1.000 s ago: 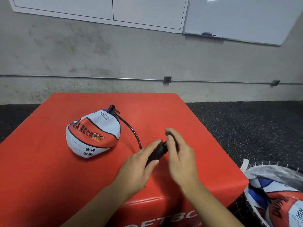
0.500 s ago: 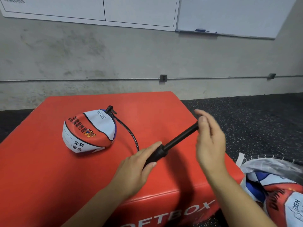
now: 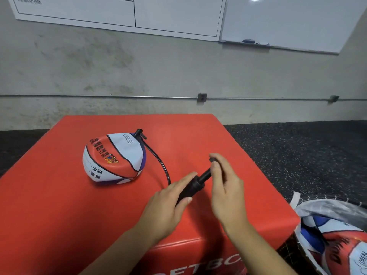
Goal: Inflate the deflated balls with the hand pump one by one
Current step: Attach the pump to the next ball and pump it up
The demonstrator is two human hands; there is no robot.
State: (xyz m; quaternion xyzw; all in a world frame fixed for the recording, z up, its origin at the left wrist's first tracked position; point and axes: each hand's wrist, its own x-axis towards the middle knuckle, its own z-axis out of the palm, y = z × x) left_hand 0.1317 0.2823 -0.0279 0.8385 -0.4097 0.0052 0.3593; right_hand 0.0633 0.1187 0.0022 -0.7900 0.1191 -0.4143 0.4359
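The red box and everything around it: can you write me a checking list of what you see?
Surface: red box, top holds ball and pump.
Job's things: deflated ball, squashed; hand pump, rod partly out.
Clutter: more balls in a bag on the floor, right.
Hands: left hand grips pump barrel; right hand holds its handle.
Cables: black hose runs from pump to ball.
Surroundings: whiteboards, concrete wall, dark floor.

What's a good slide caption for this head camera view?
Both hands work a black hand pump hosed to a deflated ball on a red box.
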